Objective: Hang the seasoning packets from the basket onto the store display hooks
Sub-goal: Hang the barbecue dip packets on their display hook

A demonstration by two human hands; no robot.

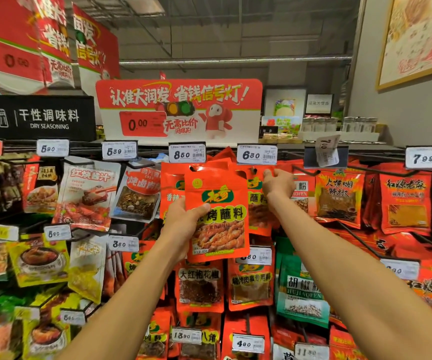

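While the left hand (pixel 183 222) grips a glossy red foil seasoning packet (pixel 217 216) by its left edge, thumb across the front, that packet hides most of the red packets hanging behind it (pixel 257 203). The right hand (pixel 277 184) pinches the top of one of those behind, under the white 6.80 price tag (pixel 257 154); the hook there is covered. Neighbouring packets crowd both sides, touching or overlapping. The packet's hang-hole (pixel 242 174) sits just below the tag row.
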